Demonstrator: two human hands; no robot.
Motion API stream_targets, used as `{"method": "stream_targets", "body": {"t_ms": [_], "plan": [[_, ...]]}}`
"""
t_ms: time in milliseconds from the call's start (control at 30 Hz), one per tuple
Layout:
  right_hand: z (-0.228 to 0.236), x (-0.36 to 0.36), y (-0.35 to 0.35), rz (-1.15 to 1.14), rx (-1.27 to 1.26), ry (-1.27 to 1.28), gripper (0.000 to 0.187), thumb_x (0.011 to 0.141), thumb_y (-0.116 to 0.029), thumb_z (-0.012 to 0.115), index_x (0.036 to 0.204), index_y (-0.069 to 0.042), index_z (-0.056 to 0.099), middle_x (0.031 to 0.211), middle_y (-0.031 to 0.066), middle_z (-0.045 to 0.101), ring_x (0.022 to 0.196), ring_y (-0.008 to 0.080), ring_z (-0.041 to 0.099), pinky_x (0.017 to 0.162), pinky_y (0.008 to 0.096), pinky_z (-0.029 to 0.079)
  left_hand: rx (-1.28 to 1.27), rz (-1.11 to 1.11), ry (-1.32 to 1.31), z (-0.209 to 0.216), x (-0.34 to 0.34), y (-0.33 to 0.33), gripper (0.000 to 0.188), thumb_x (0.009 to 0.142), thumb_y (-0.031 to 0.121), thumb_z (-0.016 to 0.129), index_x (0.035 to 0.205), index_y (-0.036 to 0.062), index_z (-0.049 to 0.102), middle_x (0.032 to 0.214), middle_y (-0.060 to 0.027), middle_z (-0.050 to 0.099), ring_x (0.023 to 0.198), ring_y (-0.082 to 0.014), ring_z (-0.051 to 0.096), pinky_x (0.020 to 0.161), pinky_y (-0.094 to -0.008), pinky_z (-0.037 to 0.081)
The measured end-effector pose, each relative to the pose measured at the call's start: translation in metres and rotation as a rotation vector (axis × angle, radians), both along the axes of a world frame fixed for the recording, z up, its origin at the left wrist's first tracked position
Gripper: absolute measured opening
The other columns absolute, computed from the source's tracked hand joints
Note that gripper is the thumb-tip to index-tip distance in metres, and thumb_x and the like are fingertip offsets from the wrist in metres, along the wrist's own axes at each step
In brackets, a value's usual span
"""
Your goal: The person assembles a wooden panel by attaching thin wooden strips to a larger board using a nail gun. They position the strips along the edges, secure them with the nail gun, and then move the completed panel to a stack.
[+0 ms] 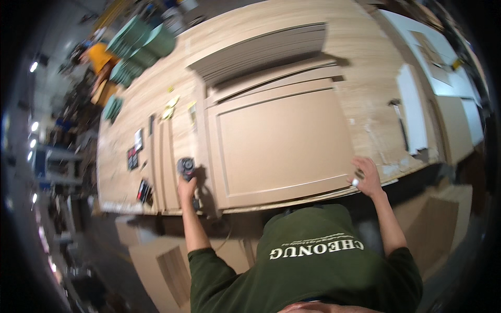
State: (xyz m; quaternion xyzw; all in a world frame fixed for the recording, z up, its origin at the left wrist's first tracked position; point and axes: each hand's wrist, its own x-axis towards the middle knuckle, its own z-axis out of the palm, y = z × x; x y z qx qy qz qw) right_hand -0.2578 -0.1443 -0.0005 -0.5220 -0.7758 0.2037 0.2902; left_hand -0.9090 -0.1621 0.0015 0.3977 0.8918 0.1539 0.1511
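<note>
My left hand [187, 187] is closed around the grip of a dark power drill [186, 167], held at the near edge of the workbench. Right of it lies a flat tan cabinet door panel [282, 141] with a raised frame. At that panel's near right corner is my right hand [367, 177], its fingers apart and bent. Something small and white shows on one finger. Whether the fingertips touch the panel is unclear.
Beyond the panel stands a stack of tan boards [261, 55]. A hammer [400, 122] lies right on the wooden workbench [365, 99]. Narrow strips [169, 167] and small black boxes [133, 158] sit left. Green bins [138, 49] and a person in orange [99, 57] are far left.
</note>
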Motion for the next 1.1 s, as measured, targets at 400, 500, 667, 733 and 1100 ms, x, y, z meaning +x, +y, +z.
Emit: {"method": "stream_targets", "body": {"t_ms": [400, 500, 667, 733, 1100], "plan": [[0.366, -0.152, -0.044, 0.375, 0.0, 1.129, 0.01, 0.082, -0.015, 0.066, 0.089, -0.016, 0.059, 0.072, 0.0032, 0.057, 0.059, 0.0135, 0.05, 0.068, 0.0304, 0.047, 0.493, 0.047, 0.323, -0.032, 0.133, 0.013, 0.06, 0.074, 0.011, 0.066, 0.131, 0.0064, 0.05, 0.129, -0.0179, 0.05, 0.119, -0.0358, 0.047, 0.103, -0.0466, 0.035], [0.381, -0.209, -0.08, -0.202, 0.205, 0.987, 0.046, 0.063, -0.006, 0.079, 0.101, -0.02, 0.056, 0.076, -0.002, 0.049, 0.067, 0.0107, 0.043, 0.06, 0.0236, 0.041, 0.615, -0.158, 0.058, -0.047, 0.215, 0.018, 0.058, 0.073, 0.009, 0.063, 0.129, 0.0013, 0.05, 0.127, -0.0203, 0.051, 0.119, -0.0379, 0.046, 0.104, -0.0488, 0.033], [0.351, -0.115, -0.029, 0.975, 0.182, 0.892, 0.022, 0.091, -0.027, 0.061, 0.076, -0.01, 0.059, 0.074, 0.0098, 0.061, 0.056, 0.019, 0.055, 0.066, 0.0337, 0.047, 0.621, -0.537, -0.172, -0.031, 0.307, 0.007, 0.057, 0.073, 0.011, 0.065, 0.128, 0.0052, 0.052, 0.124, -0.0209, 0.051, 0.118, -0.037, 0.046, 0.101, -0.0492, 0.032], [0.368, -0.103, -0.029, 0.957, 0.049, 0.826, 0.006, 0.088, -0.014, 0.065, 0.083, -0.012, 0.062, 0.068, 0.0072, 0.061, 0.054, 0.0158, 0.055, 0.072, 0.0337, 0.05, 0.582, -0.653, -0.146, -0.031, 0.329, 0.003, 0.058, 0.072, 0.012, 0.066, 0.128, 0.0067, 0.052, 0.124, -0.0203, 0.05, 0.117, -0.0364, 0.046, 0.099, -0.0492, 0.033], [0.367, 0.014, -0.056, 0.482, 0.41, 0.958, 0.013, 0.077, -0.024, 0.076, 0.084, -0.028, 0.065, 0.071, -0.0061, 0.052, 0.068, 0.0088, 0.045, 0.063, 0.0251, 0.041, 0.396, -0.673, -0.164, -0.045, 0.43, 0.012, 0.058, 0.073, 0.016, 0.069, 0.128, 0.0098, 0.051, 0.125, -0.0162, 0.049, 0.117, -0.0333, 0.045, 0.099, -0.0485, 0.031]]}}
